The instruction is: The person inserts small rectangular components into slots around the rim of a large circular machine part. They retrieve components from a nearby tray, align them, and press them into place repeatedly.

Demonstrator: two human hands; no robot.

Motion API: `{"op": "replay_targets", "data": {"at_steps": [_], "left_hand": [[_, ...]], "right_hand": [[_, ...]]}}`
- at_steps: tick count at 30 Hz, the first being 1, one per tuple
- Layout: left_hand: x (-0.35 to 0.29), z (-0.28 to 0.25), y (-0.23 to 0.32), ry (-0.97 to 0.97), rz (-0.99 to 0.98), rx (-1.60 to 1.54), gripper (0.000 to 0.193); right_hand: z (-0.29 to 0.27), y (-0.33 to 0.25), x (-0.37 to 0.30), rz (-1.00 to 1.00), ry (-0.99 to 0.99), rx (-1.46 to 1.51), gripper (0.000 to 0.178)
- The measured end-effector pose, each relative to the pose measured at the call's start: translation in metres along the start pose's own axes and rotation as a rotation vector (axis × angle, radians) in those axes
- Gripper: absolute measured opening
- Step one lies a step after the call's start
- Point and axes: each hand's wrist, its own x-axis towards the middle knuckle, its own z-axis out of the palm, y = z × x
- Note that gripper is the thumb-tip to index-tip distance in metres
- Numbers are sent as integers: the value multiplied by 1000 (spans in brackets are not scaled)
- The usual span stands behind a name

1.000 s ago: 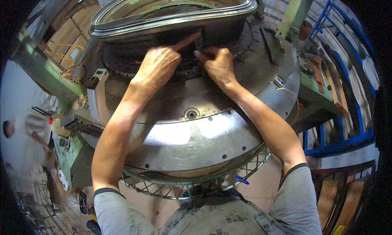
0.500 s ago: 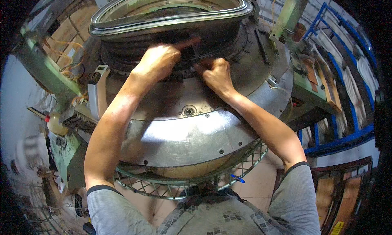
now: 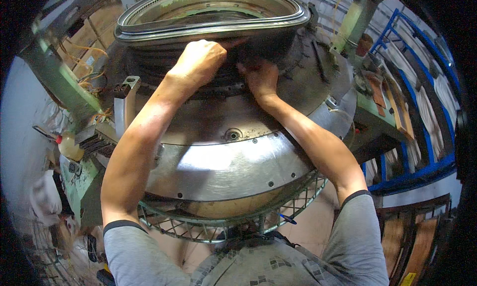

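Steel machine [image 3: 223, 119] beneath both hands [image 3: 201, 60] [image 3: 262, 79], pale label [image 3: 90, 61] beyond

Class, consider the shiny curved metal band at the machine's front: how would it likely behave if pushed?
The metal band probably stays stiff, since its broad curve shows no sagging. It likely resists shifting: dark bolt-like spots dot its surface. Its glossy reflections suggest some slipperiness.
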Motion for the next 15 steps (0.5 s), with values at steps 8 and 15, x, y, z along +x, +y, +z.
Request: {"op": "replay_targets", "data": {"at_steps": [8,15], "left_hand": [[0,3,11,28,-47,34,9],[-9,-3,24,111,-16,-41,11]], "right_hand": [[-15,-1,26,-168,14,-290,36],[-27,-11,45,-151,14,-486,61]]}}
